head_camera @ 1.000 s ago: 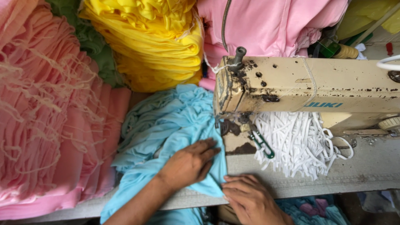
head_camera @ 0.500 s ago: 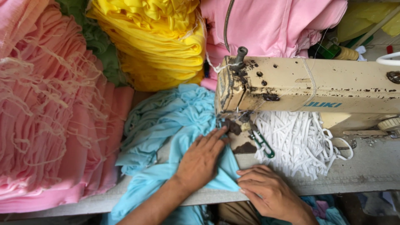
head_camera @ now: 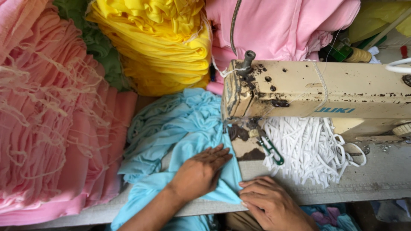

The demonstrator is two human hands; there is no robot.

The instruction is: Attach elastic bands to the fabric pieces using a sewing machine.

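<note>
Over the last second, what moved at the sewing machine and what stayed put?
The left hand slid forward over the light blue fabric, toward the needle end of the cream sewing machine, and lies flat on it. The right hand came up from the table edge to the fabric's near corner. Nothing was let go. The white elastic pile, green-handled snips and stacked yellow fabric stayed put.

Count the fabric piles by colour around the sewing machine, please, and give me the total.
Pink: 2, the ruffled pile at far left and the pile behind the sewing machine
Yellow: 1
Green: 1
Light blue: 1, under the left hand, with the right hand at its edge
Total: 5
</note>
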